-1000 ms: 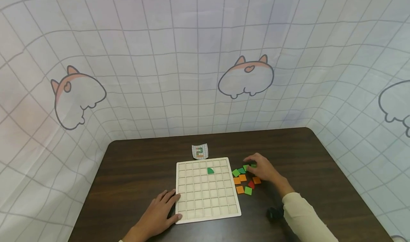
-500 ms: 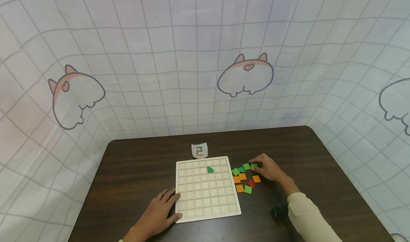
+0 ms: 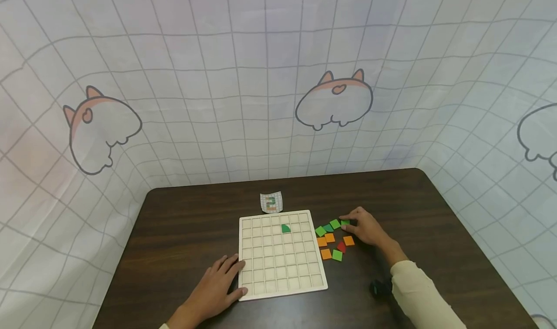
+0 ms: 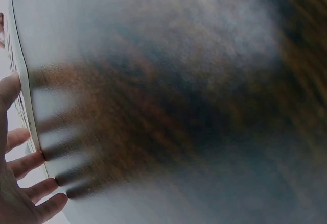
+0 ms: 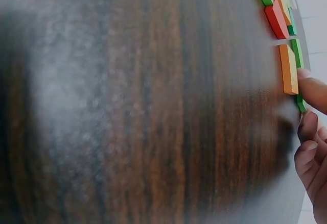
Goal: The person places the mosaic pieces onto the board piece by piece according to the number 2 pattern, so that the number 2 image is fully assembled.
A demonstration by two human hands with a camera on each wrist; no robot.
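Observation:
A white square board [image 3: 278,265] with a raised grid lies on the table, a dark green quarter-round piece [image 3: 285,229] in one of its upper cells. My left hand [image 3: 213,288] rests at the board's left edge, fingers spread and thumb on the lower left corner. To the right of the board, my right hand [image 3: 366,228] pinches a light green square tile [image 3: 345,222] between thumb and fingers at the end of a row. The right wrist view shows that green tile [image 5: 301,103] by the thumb, partly hidden behind an orange tile [image 5: 288,70].
Loose tiles lie between board and right hand: several orange ones [image 3: 326,254], light green ones [image 3: 337,255], a red piece [image 3: 341,247] and a teal piece [image 3: 328,228]. A small patterned card [image 3: 271,202] lies behind the board. A black object [image 3: 377,289] sits near the right sleeve.
My right hand has shifted slightly right, uncovering part of the tile row, and its thumb and fingers have come onto the rightmost green tile. The left hand stays put.

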